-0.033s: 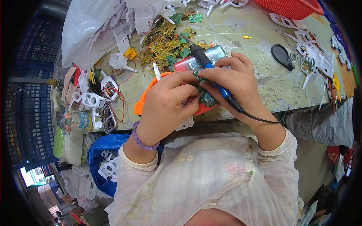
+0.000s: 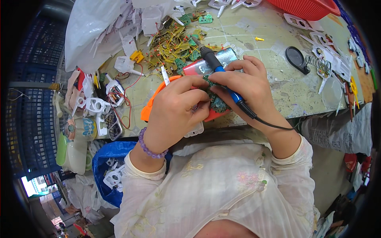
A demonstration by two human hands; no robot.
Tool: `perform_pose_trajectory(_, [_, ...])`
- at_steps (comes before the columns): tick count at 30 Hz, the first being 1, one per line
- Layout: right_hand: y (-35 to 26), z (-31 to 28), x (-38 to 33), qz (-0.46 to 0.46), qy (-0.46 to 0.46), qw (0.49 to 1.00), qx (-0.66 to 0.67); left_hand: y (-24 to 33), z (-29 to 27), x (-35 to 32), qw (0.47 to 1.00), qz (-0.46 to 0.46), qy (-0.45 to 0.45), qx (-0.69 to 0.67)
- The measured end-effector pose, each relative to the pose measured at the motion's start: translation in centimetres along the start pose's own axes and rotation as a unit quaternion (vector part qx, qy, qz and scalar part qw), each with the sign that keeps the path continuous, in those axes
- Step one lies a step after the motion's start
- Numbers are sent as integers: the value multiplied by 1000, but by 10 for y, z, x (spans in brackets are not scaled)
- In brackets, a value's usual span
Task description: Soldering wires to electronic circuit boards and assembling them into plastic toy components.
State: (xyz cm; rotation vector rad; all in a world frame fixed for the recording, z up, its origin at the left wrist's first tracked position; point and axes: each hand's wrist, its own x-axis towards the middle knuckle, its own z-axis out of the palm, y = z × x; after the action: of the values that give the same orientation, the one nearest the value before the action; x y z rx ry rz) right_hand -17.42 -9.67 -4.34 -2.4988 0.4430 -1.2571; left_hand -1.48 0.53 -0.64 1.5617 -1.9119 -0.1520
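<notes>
My right hand is closed around a soldering iron with a black and blue handle; its tip points up and left, toward the board pile. The right thumb and fingertips also touch a small green circuit board. My left hand has its fingers pinched together at the board's left side, hiding whatever lies between them. A white plastic piece sticks out below the left fingers. Beneath both hands is an orange-red container, mostly covered. Behind it lies a red and silver object.
A pile of green boards with yellow wires lies beyond my hands. White plastic shells and red wires are on the left. A black oval part and a spring lie right, below a red basket. A blue bag hangs low left.
</notes>
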Motion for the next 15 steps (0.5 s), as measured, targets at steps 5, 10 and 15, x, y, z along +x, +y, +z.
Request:
perform_pose_trajectory(5, [-2,-2,1,6,-3,1000,0,0,-3,-2,1000,-9,-21,-15])
perform_pose_trajectory(10, [0,-1,0,6,-5,1000,0,0,-3,-4,999,14,-33,6])
perform_pose_trajectory(15, [0,-5,2,4,46,999,29,0,-1,-6,999,33,-20,22])
